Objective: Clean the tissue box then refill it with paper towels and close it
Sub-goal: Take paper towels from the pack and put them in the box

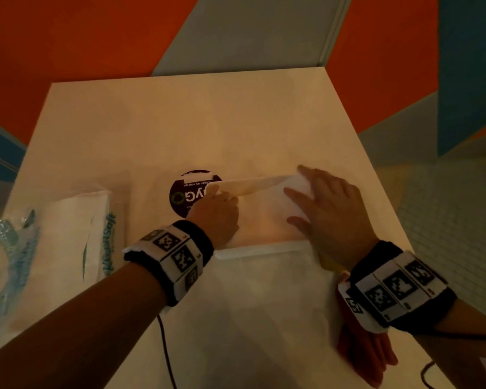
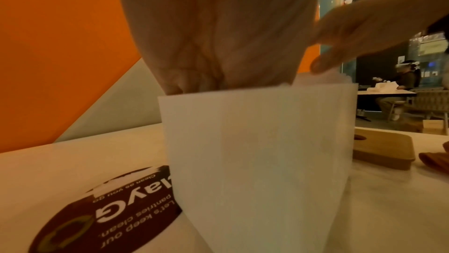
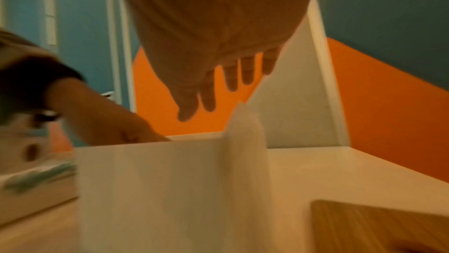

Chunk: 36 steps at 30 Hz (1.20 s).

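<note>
The white tissue box [image 1: 260,251] stands open, without its lid, on the table, with paper towels [image 1: 293,192] stacked inside. My left hand [image 1: 219,211] is at the box's left end; its fingers [image 2: 218,49] reach straight down inside the box wall [image 2: 262,142], tips hidden. My right hand [image 1: 323,209] lies spread over the towels at the right end, fingers [image 3: 218,80] straight. One towel edge [image 3: 245,142] sticks up above the box [image 3: 150,190]. The wooden lid [image 2: 383,147] lies flat to the right of the box.
An opened pack of paper towels [image 1: 76,237] lies at the table's left. A round dark sticker [image 1: 181,197] is stuck on the table [image 1: 180,122] behind the left hand. An orange cloth [image 1: 368,357] sits at the near right edge. A person sits at a distant table [image 2: 403,84].
</note>
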Each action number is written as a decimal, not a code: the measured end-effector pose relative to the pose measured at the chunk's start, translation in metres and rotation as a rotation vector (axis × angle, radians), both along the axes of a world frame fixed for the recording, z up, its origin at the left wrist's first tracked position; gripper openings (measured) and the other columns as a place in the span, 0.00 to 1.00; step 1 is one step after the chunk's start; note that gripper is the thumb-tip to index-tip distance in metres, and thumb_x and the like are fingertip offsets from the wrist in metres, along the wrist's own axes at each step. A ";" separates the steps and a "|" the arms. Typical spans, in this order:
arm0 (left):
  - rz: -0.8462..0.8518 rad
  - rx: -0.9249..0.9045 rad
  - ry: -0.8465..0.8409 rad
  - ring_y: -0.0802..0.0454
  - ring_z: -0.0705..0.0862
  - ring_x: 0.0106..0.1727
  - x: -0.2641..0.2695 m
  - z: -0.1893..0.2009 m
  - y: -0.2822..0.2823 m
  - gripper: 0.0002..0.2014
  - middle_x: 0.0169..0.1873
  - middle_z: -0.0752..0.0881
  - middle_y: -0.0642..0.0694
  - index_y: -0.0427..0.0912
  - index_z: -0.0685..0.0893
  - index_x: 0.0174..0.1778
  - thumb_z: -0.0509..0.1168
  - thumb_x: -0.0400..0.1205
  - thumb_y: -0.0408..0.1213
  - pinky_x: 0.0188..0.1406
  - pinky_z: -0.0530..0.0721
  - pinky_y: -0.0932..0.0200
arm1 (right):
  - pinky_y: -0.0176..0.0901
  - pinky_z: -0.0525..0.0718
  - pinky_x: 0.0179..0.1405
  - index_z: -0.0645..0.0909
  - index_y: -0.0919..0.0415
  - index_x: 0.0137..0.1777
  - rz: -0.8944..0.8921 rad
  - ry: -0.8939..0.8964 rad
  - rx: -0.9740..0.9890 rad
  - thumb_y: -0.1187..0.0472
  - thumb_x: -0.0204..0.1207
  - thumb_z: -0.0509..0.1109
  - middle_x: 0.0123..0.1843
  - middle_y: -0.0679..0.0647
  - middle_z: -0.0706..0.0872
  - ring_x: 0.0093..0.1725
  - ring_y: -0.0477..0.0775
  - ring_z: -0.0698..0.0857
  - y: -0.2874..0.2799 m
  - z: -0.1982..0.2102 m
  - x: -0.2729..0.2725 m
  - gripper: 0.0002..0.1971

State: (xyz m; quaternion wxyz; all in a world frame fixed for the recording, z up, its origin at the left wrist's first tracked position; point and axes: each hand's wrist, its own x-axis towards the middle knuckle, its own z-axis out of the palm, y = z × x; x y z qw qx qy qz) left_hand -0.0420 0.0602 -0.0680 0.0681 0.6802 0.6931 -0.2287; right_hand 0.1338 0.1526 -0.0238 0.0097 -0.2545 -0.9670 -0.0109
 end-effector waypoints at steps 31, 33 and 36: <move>-0.130 0.201 -0.278 0.51 0.90 0.46 -0.006 0.023 -0.058 0.13 0.42 0.93 0.55 0.56 0.89 0.37 0.78 0.59 0.51 0.46 0.88 0.49 | 0.63 0.81 0.60 0.83 0.58 0.40 0.248 -0.050 0.025 0.66 0.66 0.54 0.25 0.52 0.85 0.27 0.52 0.86 -0.016 -0.038 0.019 0.15; -0.118 0.244 -0.292 0.52 0.90 0.47 -0.005 0.021 -0.060 0.12 0.42 0.93 0.55 0.56 0.89 0.37 0.78 0.60 0.51 0.48 0.87 0.48 | 0.63 0.82 0.59 0.83 0.58 0.40 0.234 -0.061 0.001 0.65 0.65 0.50 0.24 0.52 0.84 0.25 0.52 0.86 -0.016 -0.038 0.019 0.18; -0.101 0.238 -0.327 0.52 0.90 0.47 -0.004 0.024 -0.061 0.11 0.42 0.93 0.57 0.56 0.89 0.37 0.78 0.60 0.51 0.49 0.87 0.45 | 0.63 0.82 0.59 0.83 0.58 0.39 0.218 -0.061 -0.021 0.65 0.65 0.50 0.23 0.55 0.84 0.25 0.52 0.86 -0.017 -0.037 0.019 0.18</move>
